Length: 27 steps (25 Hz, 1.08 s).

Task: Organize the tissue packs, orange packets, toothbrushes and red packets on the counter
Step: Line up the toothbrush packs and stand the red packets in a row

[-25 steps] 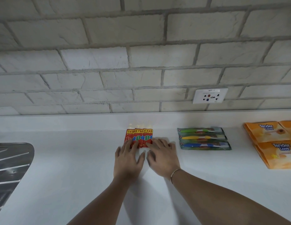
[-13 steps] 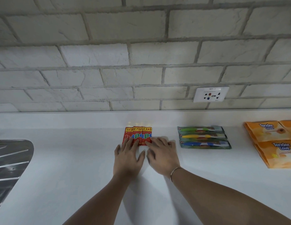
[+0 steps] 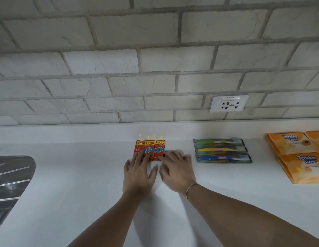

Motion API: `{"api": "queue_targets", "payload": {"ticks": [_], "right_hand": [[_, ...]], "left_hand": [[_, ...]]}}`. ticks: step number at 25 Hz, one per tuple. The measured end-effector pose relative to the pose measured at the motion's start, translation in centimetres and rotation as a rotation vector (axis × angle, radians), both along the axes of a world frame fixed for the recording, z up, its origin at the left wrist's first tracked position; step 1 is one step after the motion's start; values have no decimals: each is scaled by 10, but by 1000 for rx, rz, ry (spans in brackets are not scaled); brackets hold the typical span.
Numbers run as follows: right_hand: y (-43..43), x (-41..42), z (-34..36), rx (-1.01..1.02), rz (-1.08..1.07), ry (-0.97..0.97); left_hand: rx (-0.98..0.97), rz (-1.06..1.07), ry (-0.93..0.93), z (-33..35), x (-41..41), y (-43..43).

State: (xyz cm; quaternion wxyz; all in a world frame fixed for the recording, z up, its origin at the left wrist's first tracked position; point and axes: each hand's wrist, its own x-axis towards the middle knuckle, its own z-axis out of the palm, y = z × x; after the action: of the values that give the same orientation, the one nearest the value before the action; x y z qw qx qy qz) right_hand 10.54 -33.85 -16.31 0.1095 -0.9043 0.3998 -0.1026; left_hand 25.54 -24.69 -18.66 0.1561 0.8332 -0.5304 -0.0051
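Red packets lined up at the back of the worktop, nearly done.
Both hands lie flat with straight fingers: left hand on the row's near edge, right hand at its right end. Toothbrushes and orange packets look sorted; tissue packs are out of view.

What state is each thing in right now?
red packets: three in an overlapping row, flat, under both hands' fingertips
toothbrushes: three packs, flat, side by side, untouched
orange packets: flat, overlapping, untouched
left hand: fingers straight, pressing red packets
right hand: fingers straight, touching red packets
wall socket: nothing plugged in
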Motion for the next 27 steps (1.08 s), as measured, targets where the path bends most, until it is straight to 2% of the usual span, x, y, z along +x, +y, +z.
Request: {"api": "queue_targets", "payload": {"ticks": [13,20,27], "right_hand": [[-1,-1,-7,-13,-15,8],[-2,0,-4,-15,-17,-5],[17,-22,0,13,-73,-232]], "left_hand": [[157,-125,-57,8,-1,0],[40,-79,-23,6,0,0],[-65,-46,15,5,5,2]]}}
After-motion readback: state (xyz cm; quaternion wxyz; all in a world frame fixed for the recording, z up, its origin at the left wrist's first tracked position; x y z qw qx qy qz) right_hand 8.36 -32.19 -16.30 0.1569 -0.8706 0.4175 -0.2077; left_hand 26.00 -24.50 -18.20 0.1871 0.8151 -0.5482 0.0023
